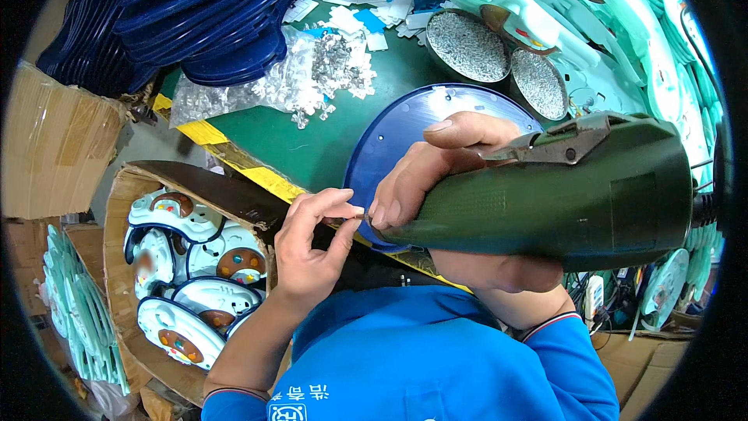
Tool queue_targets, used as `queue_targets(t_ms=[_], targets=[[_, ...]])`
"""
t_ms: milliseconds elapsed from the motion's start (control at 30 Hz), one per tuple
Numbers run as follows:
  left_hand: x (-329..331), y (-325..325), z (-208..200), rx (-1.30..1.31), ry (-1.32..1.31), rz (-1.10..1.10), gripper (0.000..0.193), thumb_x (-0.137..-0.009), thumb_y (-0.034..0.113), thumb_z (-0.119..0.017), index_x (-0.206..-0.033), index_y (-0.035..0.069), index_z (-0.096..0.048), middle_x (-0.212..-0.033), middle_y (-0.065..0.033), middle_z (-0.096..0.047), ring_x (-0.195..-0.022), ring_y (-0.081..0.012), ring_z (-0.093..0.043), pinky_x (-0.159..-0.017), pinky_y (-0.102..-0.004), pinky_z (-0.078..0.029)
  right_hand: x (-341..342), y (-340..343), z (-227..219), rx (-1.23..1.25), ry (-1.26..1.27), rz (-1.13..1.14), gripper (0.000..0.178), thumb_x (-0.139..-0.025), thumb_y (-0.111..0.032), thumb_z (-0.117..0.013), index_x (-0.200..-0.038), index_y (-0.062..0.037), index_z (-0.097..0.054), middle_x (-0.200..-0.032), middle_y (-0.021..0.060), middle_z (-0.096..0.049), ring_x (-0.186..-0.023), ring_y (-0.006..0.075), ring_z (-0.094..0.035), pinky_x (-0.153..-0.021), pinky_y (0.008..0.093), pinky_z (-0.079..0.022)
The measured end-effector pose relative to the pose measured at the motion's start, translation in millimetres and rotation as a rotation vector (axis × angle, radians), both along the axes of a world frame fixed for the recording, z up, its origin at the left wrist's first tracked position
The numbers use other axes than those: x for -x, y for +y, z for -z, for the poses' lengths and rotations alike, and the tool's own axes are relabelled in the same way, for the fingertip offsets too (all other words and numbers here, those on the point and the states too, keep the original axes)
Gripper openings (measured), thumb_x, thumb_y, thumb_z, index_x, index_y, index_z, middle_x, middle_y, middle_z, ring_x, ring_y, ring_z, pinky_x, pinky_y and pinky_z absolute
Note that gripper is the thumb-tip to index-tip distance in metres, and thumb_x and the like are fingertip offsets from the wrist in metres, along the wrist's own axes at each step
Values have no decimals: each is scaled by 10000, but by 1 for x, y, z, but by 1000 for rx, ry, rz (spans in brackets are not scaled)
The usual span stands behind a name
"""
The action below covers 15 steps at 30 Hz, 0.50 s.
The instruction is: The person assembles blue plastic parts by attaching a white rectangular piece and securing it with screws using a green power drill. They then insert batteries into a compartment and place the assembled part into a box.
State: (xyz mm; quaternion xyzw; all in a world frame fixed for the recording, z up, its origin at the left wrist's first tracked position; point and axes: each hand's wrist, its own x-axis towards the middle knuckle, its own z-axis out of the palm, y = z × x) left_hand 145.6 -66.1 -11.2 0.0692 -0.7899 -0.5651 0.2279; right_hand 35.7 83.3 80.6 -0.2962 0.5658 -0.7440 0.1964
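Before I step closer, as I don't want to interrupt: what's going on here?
The person's right hand grips a green handheld tool, its narrow end close by the left hand; anything pinched there is too small to make out. A blue plastic piece lies on the green table; a carton of white pieces stands to the left.

Stacked plastic panels (195, 19) occupy the workbench's (269, 136) far left corner, a plastic bag (234, 100) before them, clips (336, 61) heaped at its right. Bowls (444, 67) of screws (467, 45) stand behind the round plastic piece (396, 131) at the near edge. Left, beside that edge, a carton (119, 284) holds plastic shells (199, 296).
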Motion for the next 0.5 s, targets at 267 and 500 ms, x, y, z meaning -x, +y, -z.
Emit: queue_targets(t_ms=[267, 500], targets=[[-6, 17, 25, 142, 40, -93, 874, -720, -64, -857, -1452, -4, -384, -1289, -187, -467, -1042, -228, -562, -886, -342, -523, 3, -2, -2, -47, -45, 0, 1208, -683, -913, -610, -1358, 72, -425, -789, 180, -637, -702, 277, -669, -676, 380, -585], [-4, 18, 21, -826, -212, 148, 398, -954, 20, -690, -1265, 18, -441, -1159, -71, -589, -1062, -134, -592, -933, -291, -503, 8, -13, 34, 129, -8, -49, 1074, -667, -886, -645, -1235, 12, -490, -796, 148, -647, -727, 254, -680, -685, 366, -585]])
